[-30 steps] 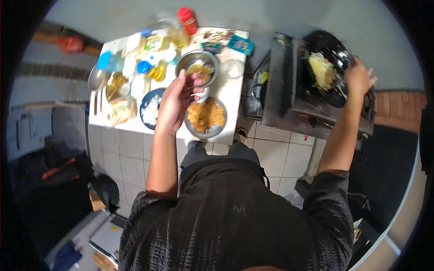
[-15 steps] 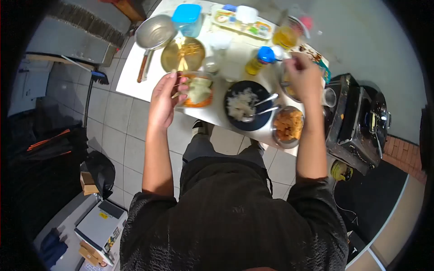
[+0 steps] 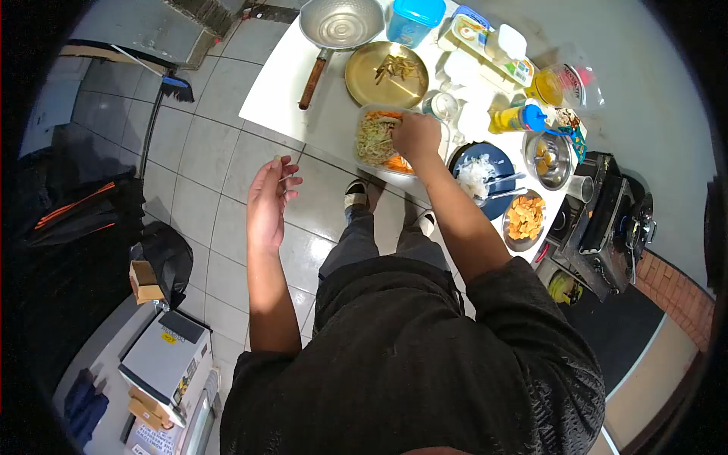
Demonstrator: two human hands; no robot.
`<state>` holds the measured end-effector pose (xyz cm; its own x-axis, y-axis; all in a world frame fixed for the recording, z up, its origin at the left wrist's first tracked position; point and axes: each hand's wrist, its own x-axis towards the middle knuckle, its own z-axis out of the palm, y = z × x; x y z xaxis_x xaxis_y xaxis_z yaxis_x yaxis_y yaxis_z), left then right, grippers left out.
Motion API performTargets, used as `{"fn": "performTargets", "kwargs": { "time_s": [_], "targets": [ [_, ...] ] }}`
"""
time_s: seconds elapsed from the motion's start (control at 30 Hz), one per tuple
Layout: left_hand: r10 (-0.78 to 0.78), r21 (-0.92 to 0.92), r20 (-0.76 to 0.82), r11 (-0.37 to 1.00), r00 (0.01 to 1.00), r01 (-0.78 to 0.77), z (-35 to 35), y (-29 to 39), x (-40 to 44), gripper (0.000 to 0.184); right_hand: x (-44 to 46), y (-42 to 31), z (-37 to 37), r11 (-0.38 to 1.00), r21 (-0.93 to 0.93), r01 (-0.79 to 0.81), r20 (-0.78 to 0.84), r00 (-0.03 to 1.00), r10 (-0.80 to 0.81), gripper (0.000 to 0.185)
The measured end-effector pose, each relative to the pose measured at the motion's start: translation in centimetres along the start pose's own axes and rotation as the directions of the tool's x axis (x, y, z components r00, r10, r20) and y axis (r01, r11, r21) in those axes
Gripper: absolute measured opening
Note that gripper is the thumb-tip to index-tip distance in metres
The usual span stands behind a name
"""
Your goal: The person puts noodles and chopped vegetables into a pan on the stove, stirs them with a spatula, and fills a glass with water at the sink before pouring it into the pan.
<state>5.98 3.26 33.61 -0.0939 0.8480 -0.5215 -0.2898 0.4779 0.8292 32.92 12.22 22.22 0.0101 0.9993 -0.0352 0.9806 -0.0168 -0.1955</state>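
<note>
My right hand reaches over a clear plastic container of shredded cabbage and carrot. Its fingers are curled down into the shreds at the container's right side, and the fingertips are mostly hidden. My left hand hangs over the floor, left of the table edge, with loosely bent fingers apart; no held thing is clear in it. Right of the container sits a dark plate with white rice and two metal utensils. A bowl of orange-brown pieces stands near the table edge.
Behind the container stand a gold plate with brown strips, a pan with a wooden handle and a blue-lidded tub. A blue-capped yellow bottle and a steel bowl are farther right. A gas stove adjoins the table's right end.
My right hand has come from the right side of the table into the vegetable container. My left hand has drawn away from beside the container. The view has shifted, and shredded cabbage shows more clearly.
</note>
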Motion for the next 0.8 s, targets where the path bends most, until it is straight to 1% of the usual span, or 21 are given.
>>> {"fn": "performTargets", "kwargs": {
  "time_s": [0.13,0.2,0.23,0.27,0.3,0.33,0.37,0.43,0.47,0.53,0.57,0.63,0.77,0.8],
  "targets": [
    [0.006,-0.023,-0.011,1.000,1.000,-0.006,-0.9,0.2,0.6,0.032,-0.1,-0.2,0.0,1.000,0.023,0.006,-0.040,0.999,-0.005,0.013],
    [-0.011,-0.017,-0.020,1.000,1.000,0.011,-1.0,0.2,1.2,0.033,-0.6,-0.5,0.1,0.996,0.076,0.046,-0.117,0.992,-0.037,0.015],
    [-0.020,-0.011,-0.030,1.000,0.999,0.020,-0.9,0.3,1.4,0.033,-1.0,-0.6,0.0,0.996,0.073,0.043,-0.116,0.993,-0.034,0.015],
    [-0.018,-0.012,-0.024,1.000,1.000,0.018,-0.7,0.5,1.5,0.033,-1.5,-0.7,-0.2,0.961,0.226,0.157,-0.082,0.986,-0.142,0.016],
    [-0.008,-0.018,0.000,1.000,1.000,0.008,-0.4,0.7,1.6,0.034,-2.1,-1.0,-0.8,0.890,0.376,0.258,-0.066,0.965,-0.252,0.017],
    [0.003,-0.023,0.023,1.000,1.000,-0.002,-0.1,0.9,1.6,0.034,-2.8,-1.4,-2.1,0.949,0.231,0.212,0.018,0.975,-0.222,0.025],
    [0.005,-0.022,0.026,1.000,1.000,-0.004,0.1,1.0,1.7,0.034,-2.5,-1.1,-2.0,0.950,0.231,0.211,0.015,0.975,-0.220,0.025],
    [0.009,-0.003,0.061,1.000,0.998,-0.008,0.4,1.0,2.1,0.034,-1.9,-0.4,-1.6,0.965,0.263,0.016,0.002,1.000,-0.017,0.037],
    [0.010,-0.002,0.064,1.000,0.998,-0.010,0.6,1.0,2.3,0.034,-1.6,-0.3,-1.2,0.965,0.263,0.014,0.000,1.000,-0.015,0.037],
    [-0.005,0.012,0.092,1.000,0.996,0.004,0.8,0.9,2.6,0.035,-1.5,-0.9,-1.1,0.994,-0.025,-0.108,-0.019,0.994,0.108,0.050],
    [-0.004,0.013,0.095,1.000,0.995,0.003,1.1,0.9,2.6,0.035,-1.3,-1.2,-0.9,0.993,-0.024,-0.111,-0.021,0.994,0.111,0.050],
    [-0.028,0.008,0.100,1.000,0.995,0.027,1.4,1.0,2.6,0.034,-1.0,-2.8,-1.7,0.978,-0.073,-0.198,0.182,0.961,0.208,0.056],
    [-0.051,0.023,0.104,0.999,0.993,0.049,1.3,0.7,2.7,0.032,-0.3,-4.4,-0.9,0.964,-0.071,-0.255,0.183,0.947,0.264,0.063],
    [-0.050,0.028,0.104,0.998,0.993,0.047,1.2,0.8,2.7,0.032,-0.1,-4.7,-0.9,0.952,-0.084,-0.293,0.207,0.930,0.305,0.067]
  ]
}}
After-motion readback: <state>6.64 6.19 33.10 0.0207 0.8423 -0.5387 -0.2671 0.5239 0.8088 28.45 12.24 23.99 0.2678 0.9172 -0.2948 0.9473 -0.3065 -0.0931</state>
